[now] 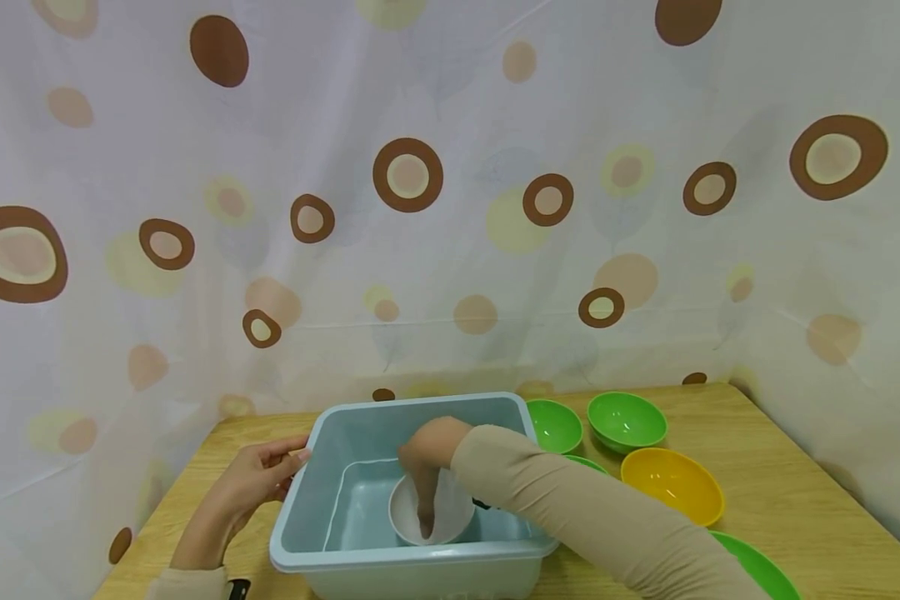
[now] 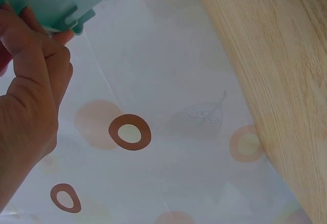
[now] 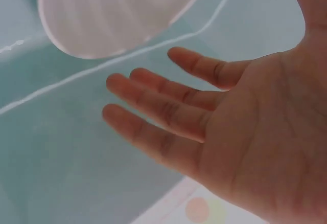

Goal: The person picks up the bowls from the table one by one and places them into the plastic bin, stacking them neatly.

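Observation:
A light blue plastic basin [image 1: 412, 557] stands on the wooden table, with a white bowl [image 1: 453, 518] inside it. My left hand [image 1: 255, 477] pinches the basin's left rim; in the left wrist view its fingers [image 2: 30, 40] curl at the rim's edge. Reaching down into the basin, my right hand [image 1: 426, 458] is over the white bowl. The right wrist view shows that hand [image 3: 230, 127] with fingers spread and fairly straight, apart from the white bowl [image 3: 112, 19] there. Nothing is seen in its palm.
Several green bowls [image 1: 627, 421] stand to the basin's right, around a yellow-orange bowl [image 1: 673, 485]. One green bowl [image 1: 753, 567] is partly hidden by my right sleeve [image 1: 585, 517]. A patterned curtain [image 1: 450, 250] hangs behind the wooden table [image 1: 780, 467].

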